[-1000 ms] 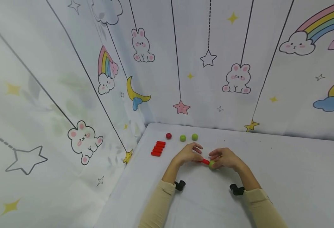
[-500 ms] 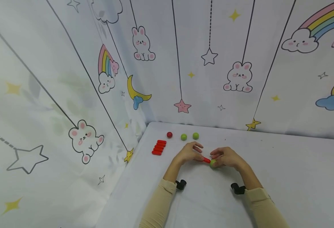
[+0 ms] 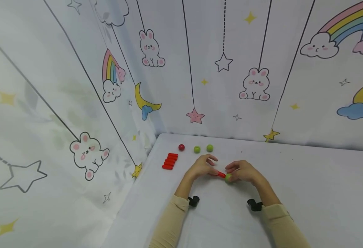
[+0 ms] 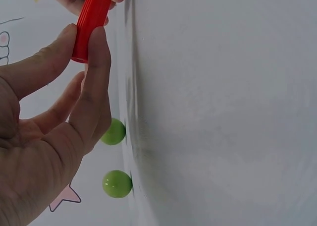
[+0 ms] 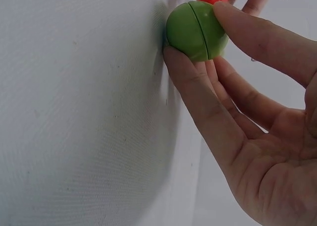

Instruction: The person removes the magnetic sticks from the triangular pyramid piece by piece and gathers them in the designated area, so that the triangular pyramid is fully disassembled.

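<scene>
My left hand [image 3: 202, 166] pinches a short red ribbed rod [image 4: 92, 19] between thumb and forefinger. Its far end meets a green ball [image 5: 196, 30], which has a thin seam line round it. Thumb and fingers of my right hand [image 3: 245, 171] pinch that ball from either side, close to the white tabletop. In the head view the red rod [image 3: 221, 174] and the green ball [image 3: 228, 177] form one line between the two hands. Whether the rod is joined to the ball or only touches it, I cannot tell.
Several red rods [image 3: 170, 161] lie side by side at the left of the white table [image 3: 323, 193]. Behind them sit a red ball [image 3: 181, 147] and two green balls [image 3: 197, 149]. A patterned white curtain [image 3: 224, 113] hangs along the back and left.
Both hands keep their grips on the rod and the ball, with hardly any movement. The whole head view shifts slightly.
</scene>
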### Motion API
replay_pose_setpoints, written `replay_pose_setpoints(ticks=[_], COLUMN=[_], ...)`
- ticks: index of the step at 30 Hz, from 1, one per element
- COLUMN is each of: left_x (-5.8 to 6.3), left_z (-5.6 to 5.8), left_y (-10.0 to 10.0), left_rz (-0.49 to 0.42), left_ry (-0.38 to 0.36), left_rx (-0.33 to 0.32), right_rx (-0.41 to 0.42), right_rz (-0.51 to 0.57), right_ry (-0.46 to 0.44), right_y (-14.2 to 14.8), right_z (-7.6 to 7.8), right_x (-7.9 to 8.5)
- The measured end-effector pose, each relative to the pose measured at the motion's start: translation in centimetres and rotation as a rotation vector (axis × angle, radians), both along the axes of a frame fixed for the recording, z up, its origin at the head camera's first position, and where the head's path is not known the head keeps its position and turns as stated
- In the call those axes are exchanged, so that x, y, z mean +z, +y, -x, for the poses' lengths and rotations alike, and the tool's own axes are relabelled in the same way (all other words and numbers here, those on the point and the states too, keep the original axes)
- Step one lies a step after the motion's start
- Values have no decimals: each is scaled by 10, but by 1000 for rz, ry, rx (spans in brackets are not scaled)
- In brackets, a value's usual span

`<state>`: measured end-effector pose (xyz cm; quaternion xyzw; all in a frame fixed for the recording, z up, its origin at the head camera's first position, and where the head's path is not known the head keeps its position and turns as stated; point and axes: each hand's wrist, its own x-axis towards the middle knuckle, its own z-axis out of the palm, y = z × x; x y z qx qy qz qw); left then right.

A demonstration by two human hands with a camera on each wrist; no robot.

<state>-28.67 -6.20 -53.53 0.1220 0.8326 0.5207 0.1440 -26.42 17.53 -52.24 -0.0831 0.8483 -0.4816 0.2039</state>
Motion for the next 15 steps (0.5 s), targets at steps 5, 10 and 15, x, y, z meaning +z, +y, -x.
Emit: replay_pose_setpoints(ticks=[5, 10, 15], left_x=[1, 1, 1], left_z=[1, 1, 1], left_y=[-1, -2, -1], left_rz=[21, 17, 0], left_ry=[-1, -19, -34], left_rx=[-20, -16, -9], right_rx=[-6, 3, -4], right_rz=[-36, -47, -46], right_ry=[8, 23, 22], right_y=[-1, -2, -2], right_z=[1, 1, 0], right_x=[-1, 0, 0])
